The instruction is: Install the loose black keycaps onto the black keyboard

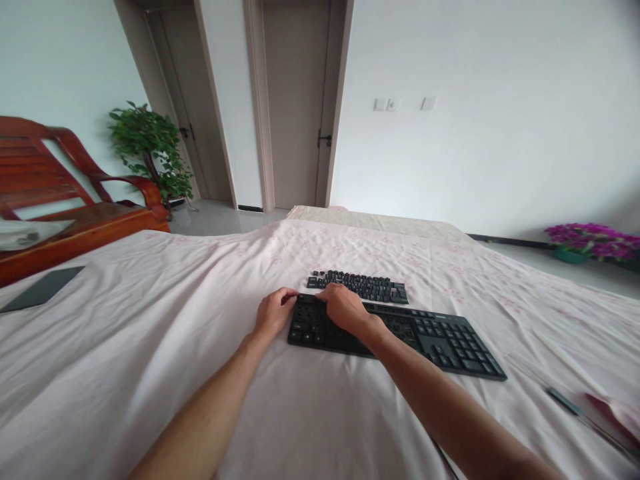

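a room in a home, shown by the bed under a wrinkled pale pink flowered sheet (150,320), a red-brown wooden armchair (60,193), a leafy green potted plant (150,147), two beige wooden doors (295,100) and a pot of purple flowers (593,241) on the floor.

We have a single view, taken from a camera worn on the person's head. It looks forward and slightly down across a bed (150,373) covered with a pale sheet, so both forearms enter from the bottom edge and run away from us toward the middle of the frame. The left hand (273,312) and right hand (345,308) sit near the centre, close to the lens, at a black keyboard (440,337). Beyond them the view carries well across the room to a far wall with two doors (295,100). A wooden chair (60,193) fills the left edge, purple flowers (593,240) the right. The wide lens bends straight lines near the borders.
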{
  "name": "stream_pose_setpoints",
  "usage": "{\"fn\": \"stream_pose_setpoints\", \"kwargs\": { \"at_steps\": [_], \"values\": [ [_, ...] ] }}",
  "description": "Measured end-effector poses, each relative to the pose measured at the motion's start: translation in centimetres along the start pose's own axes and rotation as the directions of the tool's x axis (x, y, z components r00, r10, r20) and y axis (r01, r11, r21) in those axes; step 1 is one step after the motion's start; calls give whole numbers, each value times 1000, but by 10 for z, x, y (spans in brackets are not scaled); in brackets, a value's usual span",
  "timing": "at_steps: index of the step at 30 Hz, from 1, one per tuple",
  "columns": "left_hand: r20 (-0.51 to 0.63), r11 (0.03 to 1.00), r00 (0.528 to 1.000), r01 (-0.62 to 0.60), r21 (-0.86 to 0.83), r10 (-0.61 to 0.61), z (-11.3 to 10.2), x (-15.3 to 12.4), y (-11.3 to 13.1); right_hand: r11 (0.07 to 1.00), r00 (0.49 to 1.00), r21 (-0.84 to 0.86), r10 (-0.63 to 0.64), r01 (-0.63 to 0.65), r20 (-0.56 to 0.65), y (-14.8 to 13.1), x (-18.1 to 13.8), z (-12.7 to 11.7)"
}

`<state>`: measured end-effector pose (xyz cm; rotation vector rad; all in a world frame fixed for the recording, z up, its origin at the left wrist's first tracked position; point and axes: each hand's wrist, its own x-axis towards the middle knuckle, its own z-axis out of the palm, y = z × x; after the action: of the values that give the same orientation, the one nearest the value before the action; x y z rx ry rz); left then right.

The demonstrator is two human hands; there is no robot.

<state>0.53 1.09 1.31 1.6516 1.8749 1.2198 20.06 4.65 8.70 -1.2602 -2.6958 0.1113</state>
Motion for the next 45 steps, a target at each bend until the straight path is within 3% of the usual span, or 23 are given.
{"fn": "stream_pose_setpoints", "kwargs": {
  "at_steps": [3,6,9,11,13,15,17,19,26,33,40,45],
  "values": [
    [-15,1000,1000,-1,31,1,1,-1,-1,985,986,134,127,-112,-112,39,-18,-4],
    [-19,997,1000,5,74,-4,2,-2,-2,951,919,146,302,-272,-253,92,-56,-6],
    [-5,996,1000,-10,88,11,3,-2,-2,855,776,65,497,-515,-389,146,-108,-8],
    [7,996,1000,-9,91,8,4,-2,-2,738,649,42,618,-674,-443,176,-141,-7],
    [-4,993,1000,8,117,-8,4,-2,0,621,548,64,732,-782,-405,196,-169,-5],
    [-11,991,1000,15,129,-14,5,-3,3,548,499,112,815,-829,-295,208,-188,-2],
    [-18,990,1000,22,141,-20,9,-5,7,526,495,162,846,-835,-196,213,-198,1],
    [-27,987,999,30,155,-26,13,-9,11,526,499,199,850,-827,-170,215,-203,4],
    [-37,982,999,21,189,-14,29,-18,24,488,427,241,865,-839,-263,219,-210,5],
    [11,983,1000,-7,185,5,32,-16,24,524,461,182,836,-832,-298,217,-215,3],
    [33,986,999,-17,168,11,31,-17,23,489,435,188,860,-852,-265,216,-215,-1],
    [21,986,1000,-8,168,5,32,-19,27,503,451,179,852,-845,-266,213,-218,-3]
  ]
}}
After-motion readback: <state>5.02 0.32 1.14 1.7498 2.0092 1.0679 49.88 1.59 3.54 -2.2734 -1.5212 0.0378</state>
